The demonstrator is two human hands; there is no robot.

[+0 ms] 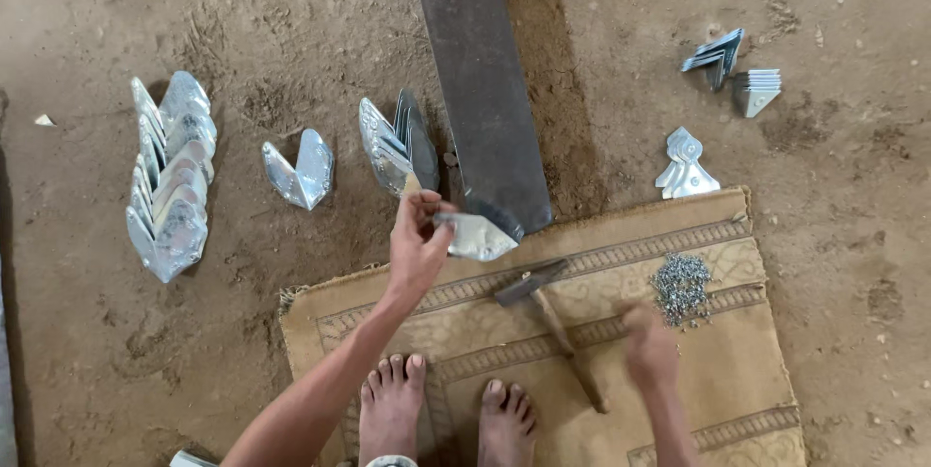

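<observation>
My left hand [417, 242] pinches a shiny metal corner bracket [477, 235] against the near corner of a long dark wooden plank [480, 79]. A hammer [548, 312] with a dark head and wooden handle lies on the tan mat [737, 370] between my hands. My right hand [648, 346] is blurred, fingers curled, hovering over the mat just left of a pile of small nails [681, 285]; whether it holds anything is unclear. My bare feet [441, 414] rest on the mat's near part.
Stacks of the same metal corner brackets lie on the dirt floor: a long row at far left [170, 176], a pair [301, 169], a bunch beside the plank [398, 145], and others at right [686, 166] and upper right [737, 64].
</observation>
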